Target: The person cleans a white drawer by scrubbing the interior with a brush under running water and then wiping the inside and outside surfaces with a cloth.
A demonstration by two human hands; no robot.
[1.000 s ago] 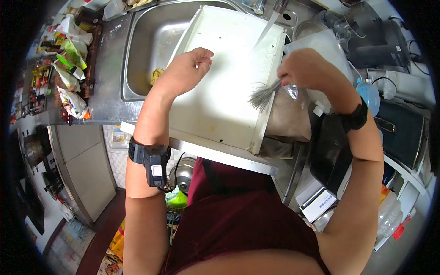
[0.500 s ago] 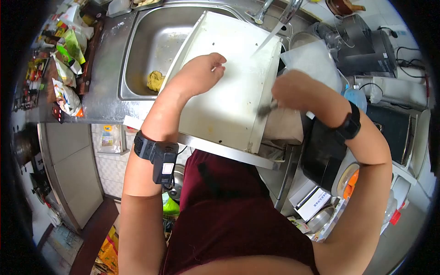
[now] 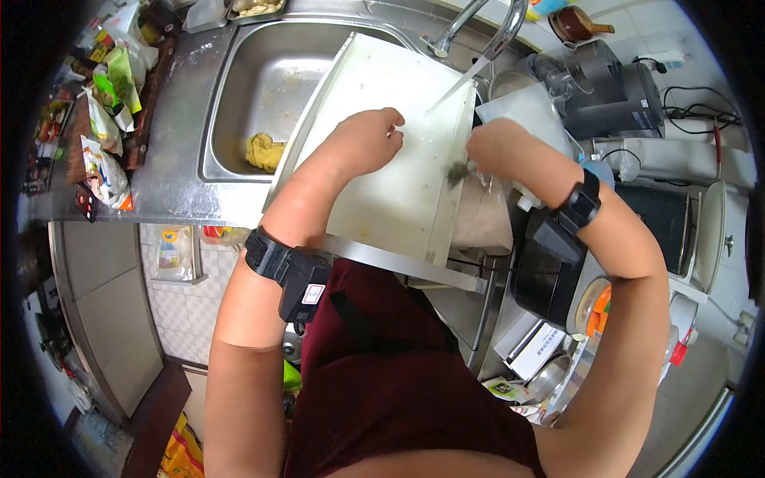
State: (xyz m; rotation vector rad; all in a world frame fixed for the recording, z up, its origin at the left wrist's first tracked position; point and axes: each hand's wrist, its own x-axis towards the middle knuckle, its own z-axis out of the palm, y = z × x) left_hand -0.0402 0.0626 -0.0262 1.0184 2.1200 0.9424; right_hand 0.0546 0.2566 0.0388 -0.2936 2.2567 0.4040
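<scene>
Brush [image 3: 457,173]: its bristles are blurry, and the right hand [image 3: 500,150] hides its handle.
Left hand [image 3: 368,143]: its palm is turned away, out of sight.
White tray [image 3: 390,213]: the left arm [image 3: 307,195] covers part of its left side.
Sink [image 3: 226,119]: the tray hides its right part.
White box [image 3: 537,350]: its writing is too small to read.
Orange bag [image 3: 183,454]: near left, cut off at the bottom edge.
</scene>
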